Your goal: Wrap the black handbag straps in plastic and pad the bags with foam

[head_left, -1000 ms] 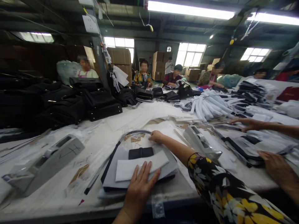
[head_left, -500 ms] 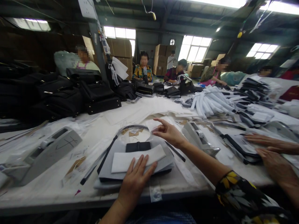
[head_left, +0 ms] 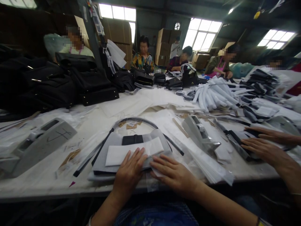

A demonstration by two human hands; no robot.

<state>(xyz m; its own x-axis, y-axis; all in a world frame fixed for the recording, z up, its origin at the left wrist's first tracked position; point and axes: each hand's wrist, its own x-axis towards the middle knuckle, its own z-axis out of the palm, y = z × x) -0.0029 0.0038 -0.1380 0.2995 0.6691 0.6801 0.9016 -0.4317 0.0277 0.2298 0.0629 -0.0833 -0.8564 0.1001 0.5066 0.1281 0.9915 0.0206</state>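
Note:
A black handbag [head_left: 133,139] lies flat on the table before me, partly covered by thin whitish wrapping sheet [head_left: 115,138]. Its curved handle [head_left: 138,120] points away from me. Across the bag rests a folded white foam-like strip [head_left: 117,155]. My left hand [head_left: 131,164] presses on the strip's near edge with its fingers spread out. Beside it, my right hand [head_left: 172,174] lies on the wrapping at the bag's near right corner, fingers stretched forward. What lies beneath both palms is hidden.
Grey tape dispensers stand left [head_left: 44,146] and right [head_left: 199,135]. A co-worker's hands [head_left: 268,147] work on another black bag at the right. Black bags [head_left: 91,78] pile up at the back left; white wrapped strips [head_left: 215,94] lie at the back right.
My right hand has come down from above the handle to the bag's near right corner. My left hand stays on the strip. The camera view has tilted downward.

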